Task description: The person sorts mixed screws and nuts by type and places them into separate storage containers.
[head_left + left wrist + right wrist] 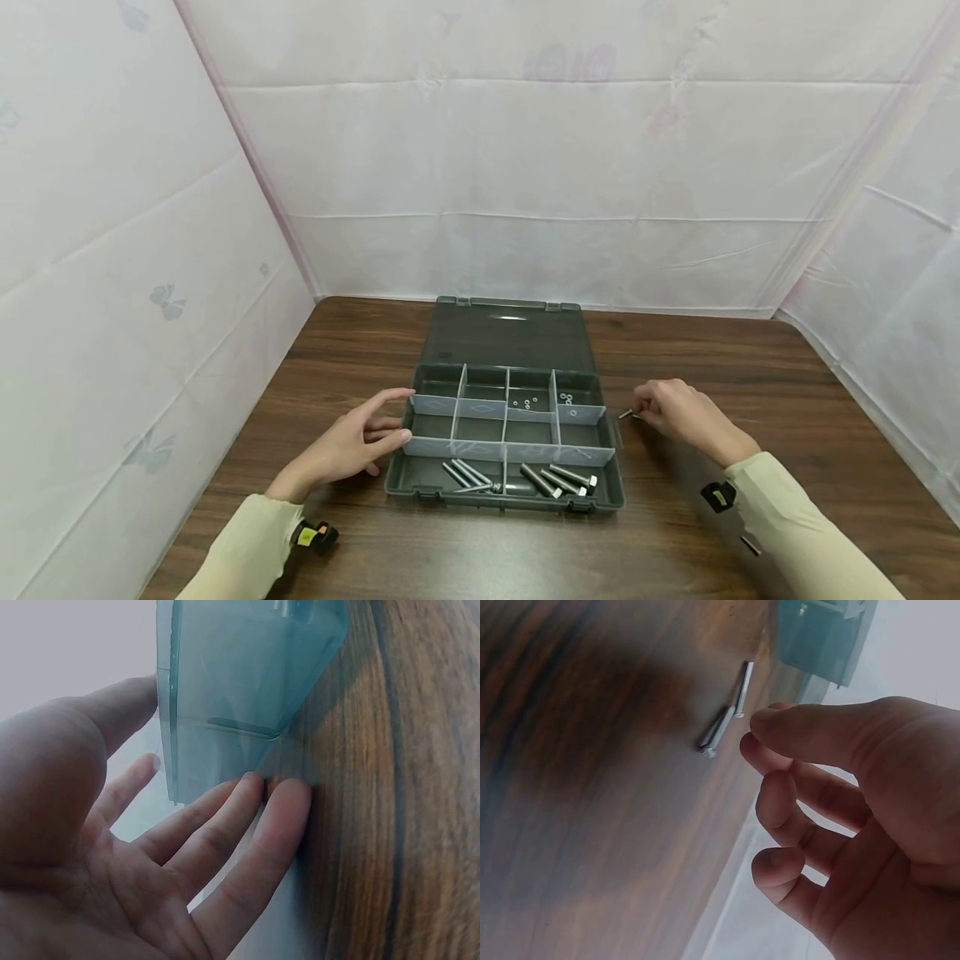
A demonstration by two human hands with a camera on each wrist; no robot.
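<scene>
An open dark grey organiser box (420, 487) lies mid-table with its lid folded back. Long bolts (558, 481) lie in its front compartments and small nuts (528, 403) in the back ones. My left hand (375, 429) is spread against the box's left wall; in the left wrist view its fingertips (255, 787) touch the box (225, 675) at its lower edge. My right hand (660, 408) is right of the box with loosely curled fingers (780, 795) that hold nothing. Two small screws (742, 688) (716, 731) lie on the wood just beyond its fingertips, also seen from the head (626, 413).
The brown wooden table (787, 375) is walled by white sheeting on three sides. Another loose screw (750, 546) lies near my right sleeve. Wrist cameras (718, 496) (315, 536) sit on both forearms. A corner of the box (817, 637) shows in the right wrist view.
</scene>
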